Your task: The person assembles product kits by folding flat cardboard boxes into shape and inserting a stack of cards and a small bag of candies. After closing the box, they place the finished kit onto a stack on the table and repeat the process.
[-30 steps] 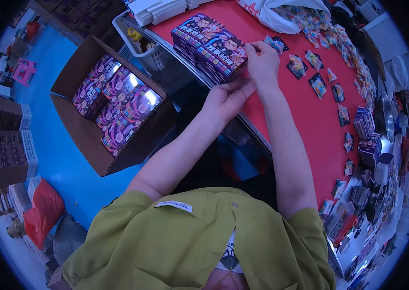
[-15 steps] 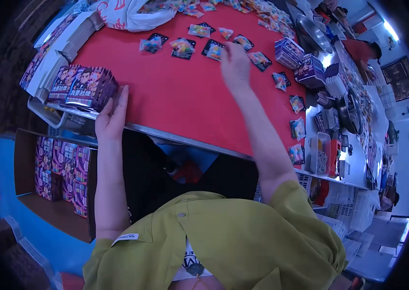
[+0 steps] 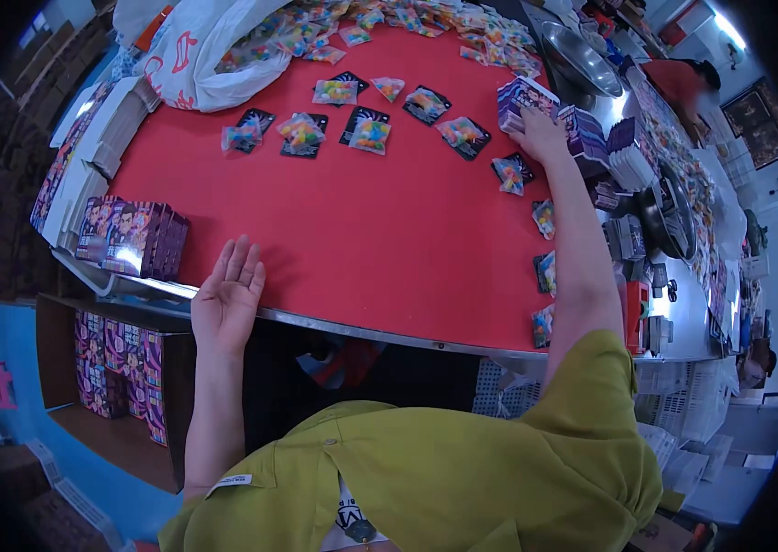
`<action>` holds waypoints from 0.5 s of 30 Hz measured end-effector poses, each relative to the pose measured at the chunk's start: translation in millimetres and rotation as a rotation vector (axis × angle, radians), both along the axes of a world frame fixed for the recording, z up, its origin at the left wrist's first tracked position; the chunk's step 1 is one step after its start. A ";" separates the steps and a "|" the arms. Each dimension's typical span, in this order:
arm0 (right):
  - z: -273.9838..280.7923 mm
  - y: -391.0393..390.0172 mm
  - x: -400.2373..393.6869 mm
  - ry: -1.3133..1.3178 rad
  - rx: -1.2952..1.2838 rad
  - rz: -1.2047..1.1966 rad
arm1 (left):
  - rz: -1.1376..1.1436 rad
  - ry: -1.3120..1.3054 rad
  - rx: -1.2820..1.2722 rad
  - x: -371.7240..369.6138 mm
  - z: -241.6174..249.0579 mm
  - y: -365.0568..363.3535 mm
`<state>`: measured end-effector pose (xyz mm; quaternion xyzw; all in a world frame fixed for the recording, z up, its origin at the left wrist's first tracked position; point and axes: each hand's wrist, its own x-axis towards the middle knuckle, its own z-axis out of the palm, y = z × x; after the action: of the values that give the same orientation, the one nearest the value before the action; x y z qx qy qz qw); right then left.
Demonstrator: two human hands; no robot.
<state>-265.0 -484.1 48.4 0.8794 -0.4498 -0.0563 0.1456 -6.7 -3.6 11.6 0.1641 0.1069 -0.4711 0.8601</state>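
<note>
My left hand (image 3: 228, 299) hovers palm up over the front edge of the red tabletop (image 3: 343, 239), its fingers stretched out and nothing in it. To its left stands a block of purple printed boxes (image 3: 130, 237). At the far right of the table my right hand (image 3: 541, 136) has its fingers closed over a stack of purple flat cartons (image 3: 520, 97); the fingertips are partly hidden. Candy bags (image 3: 371, 133) of coloured sweets lie on dark cards, in a curved row from the back left round to the right edge.
A white plastic bag (image 3: 200, 69) and a heap of candy bags (image 3: 417, 17) cover the back. White cartons (image 3: 85, 175) line the left edge. An open cardboard box (image 3: 113, 442) holds purple boxes below. Metal bowls (image 3: 582, 60) stand at right; another person (image 3: 674, 83) is farther off.
My right hand has gone from the candy bags at the back to the purple stack on the right. My left hand has come away from the printed boxes and turned palm up.
</note>
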 end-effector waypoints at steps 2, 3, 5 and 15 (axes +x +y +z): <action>16.3 5.9 0.4 -0.094 -0.017 -0.022 | -0.040 -0.182 0.092 -12.9 12.2 -2.9; 17.8 -4.4 0.4 -0.168 0.018 -0.063 | -0.084 -0.367 0.176 -20.3 15.3 -4.5; 14.0 -30.6 -4.8 -0.333 -0.133 0.052 | -0.119 -0.517 0.216 -30.1 3.0 -11.5; 14.9 -154.1 36.9 -0.153 0.016 -0.153 | -0.271 -2.003 0.116 -85.8 26.3 -196.4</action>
<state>-228.1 -638.1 63.3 0.8453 -0.5250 -0.0034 0.0990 -92.5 -199.9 38.0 0.5360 -0.6608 -0.2044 0.4840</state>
